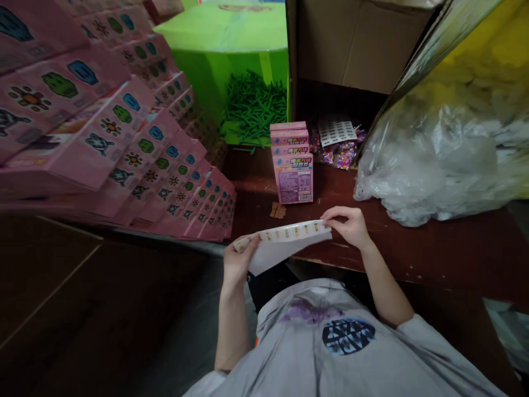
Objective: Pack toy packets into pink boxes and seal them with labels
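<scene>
A white sheet of stickers (285, 242), with a row of small gold-coloured labels along its upper edge, is stretched between my two hands above the table's front edge. My left hand (239, 262) pinches its left end, thumb on top. At the far end, my right hand (347, 223) grips the right corner between thumb and fingertips. Just beyond the sheet stand several small pink boxes (294, 176) in a row, upright, their printed backs toward me. A scrap of brown cardboard (278, 210) lies in front of them.
Stacked pink cartons (144, 154) rise on the left. A bright green bin (194, 71) holds many green sticks (256, 105). Bags of colourful beads (345, 156) lie under a printed label sheet (336, 131). Clear plastic bags (438, 165) pile up on the right of the dark red table (438, 248).
</scene>
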A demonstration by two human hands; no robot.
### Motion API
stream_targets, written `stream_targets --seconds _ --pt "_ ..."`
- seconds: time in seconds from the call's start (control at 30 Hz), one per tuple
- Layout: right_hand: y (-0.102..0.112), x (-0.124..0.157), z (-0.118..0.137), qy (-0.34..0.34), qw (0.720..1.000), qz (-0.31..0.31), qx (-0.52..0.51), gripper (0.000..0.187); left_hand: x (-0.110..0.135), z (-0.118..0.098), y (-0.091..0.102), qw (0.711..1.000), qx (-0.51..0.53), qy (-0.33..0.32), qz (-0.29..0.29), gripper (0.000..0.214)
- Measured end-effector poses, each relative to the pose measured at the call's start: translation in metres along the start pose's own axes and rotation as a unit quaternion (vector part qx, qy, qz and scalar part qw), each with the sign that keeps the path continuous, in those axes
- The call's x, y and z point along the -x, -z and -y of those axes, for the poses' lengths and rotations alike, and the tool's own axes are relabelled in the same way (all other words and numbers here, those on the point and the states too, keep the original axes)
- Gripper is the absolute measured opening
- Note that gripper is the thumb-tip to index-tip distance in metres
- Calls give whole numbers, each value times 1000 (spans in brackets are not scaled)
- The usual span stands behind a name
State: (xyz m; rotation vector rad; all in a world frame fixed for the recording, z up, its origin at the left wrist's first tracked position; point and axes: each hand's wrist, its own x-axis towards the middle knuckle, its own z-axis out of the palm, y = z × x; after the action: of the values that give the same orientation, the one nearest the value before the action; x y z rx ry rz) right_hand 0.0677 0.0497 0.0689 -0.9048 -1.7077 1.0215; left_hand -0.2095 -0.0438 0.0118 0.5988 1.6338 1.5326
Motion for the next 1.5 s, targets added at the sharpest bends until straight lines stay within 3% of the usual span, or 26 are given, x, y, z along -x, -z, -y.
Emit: stream_targets --seconds 0.1,0.2,0.3,0.47,0.67,0.83,0.9,1.03,1.1,1.17,1.2,1.23,1.3,1.37,1.4,1.43,1.5 --pt "-1 -22 -8 23 996 38 -81 25 -4 7 -1 1000 -10 26 -8 58" --pt "-3 -63 -18 18 995 16 -100 28 -7 17 2 999 -22 30 -19 59" --pt "-8 -119 -27 21 999 -22 -30 24 -6 29 7 999 -25 34 -17 56" --pt "-27 -198 -39 63 996 -1 69 18 2 46 15 997 -3 66 -29 56" --pt "-45 -227 -54 52 992 18 114 19 2 54 31 995 21 89 -33 53" --pt "-44 -228 -66 52 981 24 186 17 -2 50 40 994 25 92 -51 56" --pt "-42 -224 -71 98 961 23 257 19 -3 49 40 994 32 89 -54 57" --pt "-42 -211 -76 198 921 -10 337 46 -2 49 35 995 43 85 -38 57" --pt "-46 -202 -70 184 917 -62 347 53 0 48 31 995 46 75 -38 55" --pt "-52 -186 -55 166 919 -103 342 45 1 45 27 997 46 51 -46 53" --pt "-55 -175 -45 168 927 -94 322 37 2 43 25 997 42 35 -53 51" --pt "-57 -162 -34 176 939 -49 290 31 3 41 24 997 38 18 -62 50" --pt "-59 -133 -13 187 950 142 207 26 2 35 21 996 28 -11 -81 47" --pt "-56 -106 1 172 912 341 149 26 1 30 19 995 17 -36 -91 45" --pt "-53 -95 4 157 896 391 140 24 0 28 17 995 12 -46 -87 43" --pt "-50 -86 6 141 893 404 140 21 0 27 16 996 7 -53 -78 42" --pt "-44 -77 3 115 912 365 146 13 -2 25 12 997 0 -59 -55 40"
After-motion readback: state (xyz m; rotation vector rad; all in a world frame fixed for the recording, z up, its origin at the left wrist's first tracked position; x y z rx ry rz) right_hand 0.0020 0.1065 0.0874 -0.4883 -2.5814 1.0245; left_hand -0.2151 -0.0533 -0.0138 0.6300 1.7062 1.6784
